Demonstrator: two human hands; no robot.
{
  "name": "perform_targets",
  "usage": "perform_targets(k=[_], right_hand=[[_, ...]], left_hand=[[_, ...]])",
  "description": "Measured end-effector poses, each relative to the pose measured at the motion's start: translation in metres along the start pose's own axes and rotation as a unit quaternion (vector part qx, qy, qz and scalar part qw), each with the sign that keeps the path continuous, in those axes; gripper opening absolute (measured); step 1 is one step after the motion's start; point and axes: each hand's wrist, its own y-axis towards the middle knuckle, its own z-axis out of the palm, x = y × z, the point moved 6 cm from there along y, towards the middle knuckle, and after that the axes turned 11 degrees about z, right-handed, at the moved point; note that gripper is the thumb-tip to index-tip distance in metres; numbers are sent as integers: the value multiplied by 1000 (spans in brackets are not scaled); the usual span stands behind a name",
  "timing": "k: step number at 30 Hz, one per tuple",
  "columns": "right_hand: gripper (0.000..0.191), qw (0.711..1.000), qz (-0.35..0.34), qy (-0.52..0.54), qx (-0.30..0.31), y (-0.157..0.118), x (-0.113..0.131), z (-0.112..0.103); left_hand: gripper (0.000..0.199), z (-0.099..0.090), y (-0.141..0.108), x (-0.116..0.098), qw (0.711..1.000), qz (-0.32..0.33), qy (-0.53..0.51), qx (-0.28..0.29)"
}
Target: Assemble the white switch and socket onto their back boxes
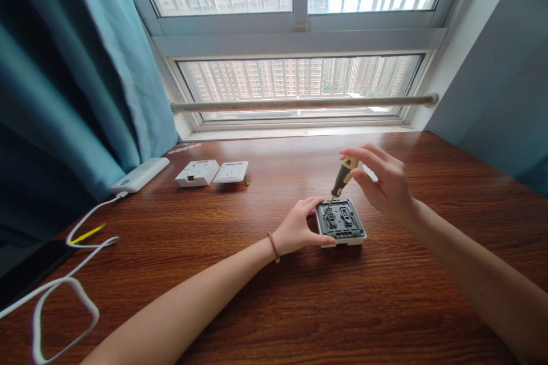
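A square wall switch [349, 232], its dark grey inner frame facing up on a white box, lies on the wooden table. Around its left side my left hand [297, 228] is closed, thumb at the near edge and fingers at the far left corner. My right hand [381, 177] pinches the top of the handle of a screwdriver [342, 177], black and cream. The screwdriver leans, with its tip down at the left part of the grey frame. Whether the tip sits in a screw is too small to tell.
Farther back on the left are a white box [197, 173], a white socket plate [231, 172] and several small screws [248, 181]. A white power strip [140, 175], its white cable [88, 219] and a yellow strip [88, 234] lie near the blue curtain [128, 85]. The window stands behind.
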Motion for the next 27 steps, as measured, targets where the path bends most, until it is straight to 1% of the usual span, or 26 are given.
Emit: perform_targets(k=[1,3,6,8,9,11,13,15,17,19,21,23,24,25,26,27], right_hand=[[27,999,-3,9,33,1,3,0],[30,995,15,42,91,4,6,2],[29,981,58,120,142,5,8,5],[25,972,92,166,135,3,4,7],[23,972,107,174,115,3,2,7],[21,979,122,151,58,0,-2,6],[21,990,107,94,2,-2,-3,4],[21,997,68,38,-27,-2,1,2],[23,999,24,14,-17,-2,6,2],[28,999,7,21,26,0,9,3],[33,994,23,61,86,3,8,5],[34,981,50,122,143,3,7,8],[33,973,65,152,160,3,6,9],[31,967,81,177,165,3,5,11],[29,964,98,192,156,2,3,11],[26,965,112,196,133,2,0,12]], left_hand=[[84,0,0,0,1000,0,-3,-2],[84,0,0,0,1000,2,-7,-5],[83,0,0,-1,1000,6,-1,-1],[83,0,1,-2,1000,6,8,1],[83,-1,2,-2,1000,6,12,2],[82,-1,2,-3,1000,6,14,3],[82,-1,2,-3,1000,4,14,3],[82,-1,2,-3,1000,1,15,2],[83,-1,1,-2,1000,-1,16,1],[84,-1,1,-2,1000,0,14,0],[84,0,1,-2,1000,3,9,3],[83,0,1,-1,1000,4,7,4],[83,0,1,-1,1000,3,8,4],[83,0,1,-1,1000,2,10,2],[83,0,1,-1,1000,1,11,1],[83,0,1,-1,1000,2,12,0]])
